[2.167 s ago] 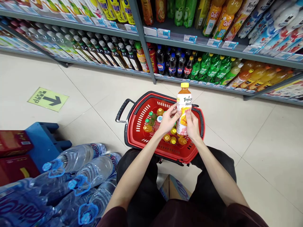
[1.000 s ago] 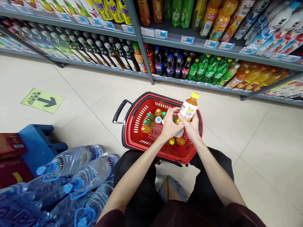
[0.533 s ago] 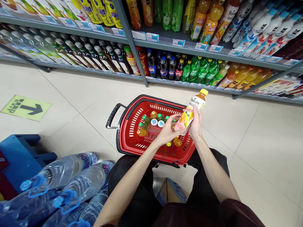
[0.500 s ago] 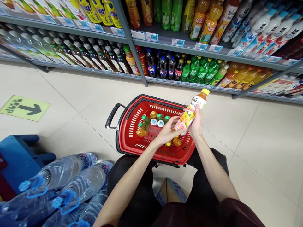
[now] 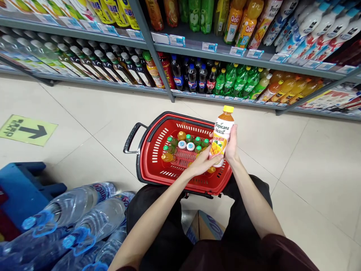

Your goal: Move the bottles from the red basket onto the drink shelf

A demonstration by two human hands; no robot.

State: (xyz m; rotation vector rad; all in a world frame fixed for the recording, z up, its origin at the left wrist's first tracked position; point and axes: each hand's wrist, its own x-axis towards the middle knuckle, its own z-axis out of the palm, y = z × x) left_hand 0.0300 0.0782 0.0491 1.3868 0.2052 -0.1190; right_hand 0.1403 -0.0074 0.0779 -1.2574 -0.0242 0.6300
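Observation:
A Tropicana juice bottle [image 5: 222, 131] with a yellow cap and a mango picture on its label stands nearly upright between my two hands, above the right part of the red shopping basket [image 5: 146, 165]. My left hand [image 5: 203, 162] grips its lower end, thumb across the front. Around its right side is my right hand [image 5: 231, 146], whose fingers are partly hidden behind the bottle. Inside the basket stand several small bottles, among them green-capped bottles [image 5: 197, 140], white-capped bottles [image 5: 182, 145] and an orange juice bottle [image 5: 168, 157]. My hands and the held bottle cover part of the basket's contents.
Ahead, a grey shelf [image 5: 197, 96] holds rows of drinks, including Pepsi bottles [image 5: 192, 78] and green soda bottles [image 5: 230, 79]. Large water bottles [image 5: 98, 218] lie at the lower left beside a blue plastic object [image 5: 25, 195]. A yellow arrow sign [image 5: 28, 130] is on the floor.
The juice bottle has turned more upright, its cap swinging left, and its front label now faces me. Both hands still hold it and have shifted slightly. The view has moved a little.

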